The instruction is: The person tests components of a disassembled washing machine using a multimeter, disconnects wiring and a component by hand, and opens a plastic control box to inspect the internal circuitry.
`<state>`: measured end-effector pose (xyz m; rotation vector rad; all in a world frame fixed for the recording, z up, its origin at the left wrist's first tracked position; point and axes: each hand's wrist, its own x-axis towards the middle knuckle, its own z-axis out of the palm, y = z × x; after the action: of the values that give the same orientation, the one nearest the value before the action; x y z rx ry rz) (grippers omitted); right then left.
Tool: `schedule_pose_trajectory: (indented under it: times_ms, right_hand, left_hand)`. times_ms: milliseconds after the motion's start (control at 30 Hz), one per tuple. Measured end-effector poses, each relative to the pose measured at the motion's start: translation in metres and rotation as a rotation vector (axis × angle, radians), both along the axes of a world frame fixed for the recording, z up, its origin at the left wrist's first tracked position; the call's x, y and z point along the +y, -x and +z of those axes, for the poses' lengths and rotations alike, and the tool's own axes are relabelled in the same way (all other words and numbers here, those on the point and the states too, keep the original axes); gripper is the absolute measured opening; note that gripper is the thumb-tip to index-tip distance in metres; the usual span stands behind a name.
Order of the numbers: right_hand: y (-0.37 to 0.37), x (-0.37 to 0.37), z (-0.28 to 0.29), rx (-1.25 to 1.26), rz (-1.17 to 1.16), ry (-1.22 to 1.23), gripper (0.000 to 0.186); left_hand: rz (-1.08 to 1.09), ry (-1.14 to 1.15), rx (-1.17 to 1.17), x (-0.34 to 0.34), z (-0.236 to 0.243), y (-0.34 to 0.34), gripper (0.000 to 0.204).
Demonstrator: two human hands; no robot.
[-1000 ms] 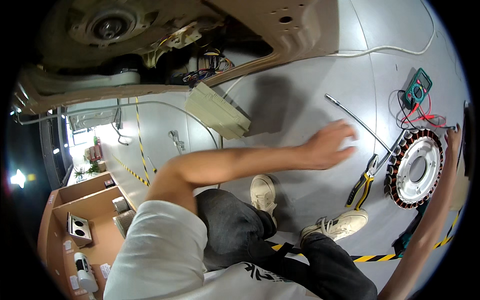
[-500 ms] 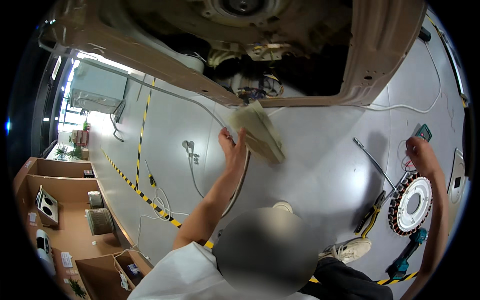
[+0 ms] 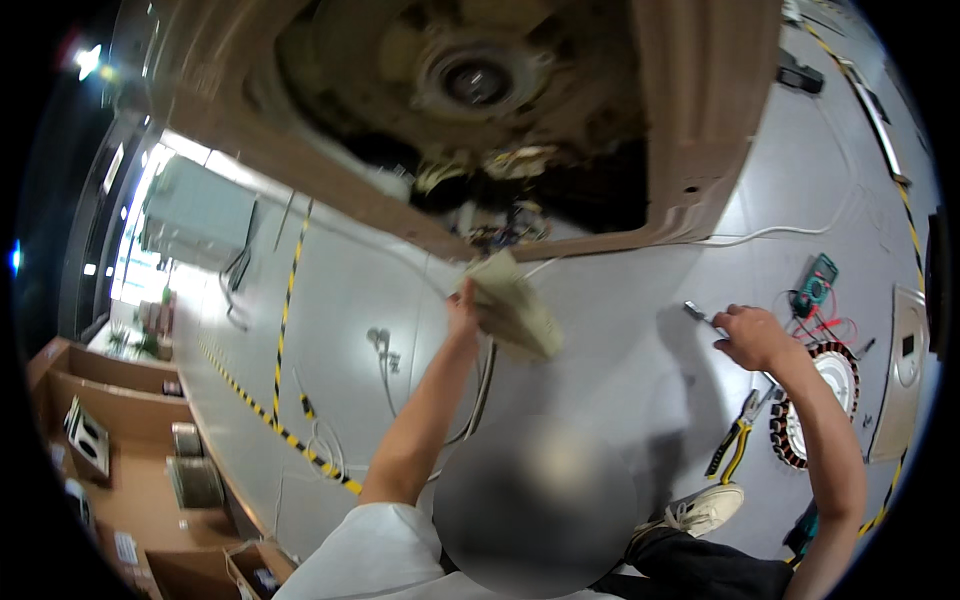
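Observation:
My left hand [image 3: 463, 312] grips the left edge of a pale yellow, box-shaped plastic part [image 3: 515, 308]. The part is tilted just below the lower rim of a large appliance cabinet [image 3: 690, 150], near loose wires [image 3: 515, 222] in its opening. My right hand [image 3: 755, 337] is above a long metal ratchet wrench [image 3: 695, 311] on the floor, covering the wrench's middle. Its fingers are bent and apart, with nothing visible between them. Beyond that hand's wrist, a ring-shaped motor stator [image 3: 789, 440] with copper coils lies partly behind my forearm.
Yellow-handled pliers [image 3: 738, 440] lie near my shoe. A green multimeter [image 3: 818, 278] with red leads is at the right, beside a beige panel [image 3: 900, 380]. White cables cross the floor. A cardboard box [image 3: 130, 500] with parts stands at the left; a grey cabinet [image 3: 200, 215] is behind.
My right hand has moved left from near the multimeter to above the wrench. My left hand still holds the pale yellow part. The view has shifted, showing more of the appliance's inside.

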<state>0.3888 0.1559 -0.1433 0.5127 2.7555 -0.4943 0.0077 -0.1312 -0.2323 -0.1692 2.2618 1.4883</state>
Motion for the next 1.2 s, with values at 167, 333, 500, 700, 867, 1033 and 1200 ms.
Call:
schedule_pose_trajectory:
  times_ms: [167,333,500,700,867,1033,1200]
  right_hand:
    - [-0.005,0.028,0.024,0.027,-0.06,-0.049,0.025]
    - [-0.036,0.03,0.064,0.227,-0.259,0.058,0.024]
    - [-0.137,-0.005,0.067,0.075,-0.601,0.233,0.024]
    - [-0.366,-0.182,0.028,0.02,-1.142,0.302,0.024]
    - [-0.489,-0.38,0.079,-0.218,-1.566,0.701,0.015]
    - [-0.413,-0.353,0.258,-0.4,-1.728,1.091,0.018]
    - [-0.305,-0.222,0.308,-0.124,-1.183,0.511,0.029]
  left_hand:
    - [-0.206,0.409,0.648,0.022,0.046,-0.039,0.062]
    - [-0.885,0.448,0.824,0.032,0.137,-0.099,0.054]
    - [-1.286,0.435,0.841,0.046,0.203,-0.171,0.05]
    - [-1.388,0.556,0.581,0.037,0.323,-0.237,0.046]
    - [-1.206,0.798,0.275,-0.062,0.412,-0.218,0.037]
    - [-0.837,1.259,-0.189,-0.248,0.503,-0.22,0.044]
    - [-0.687,1.381,-0.55,-0.355,0.559,-0.267,0.044]
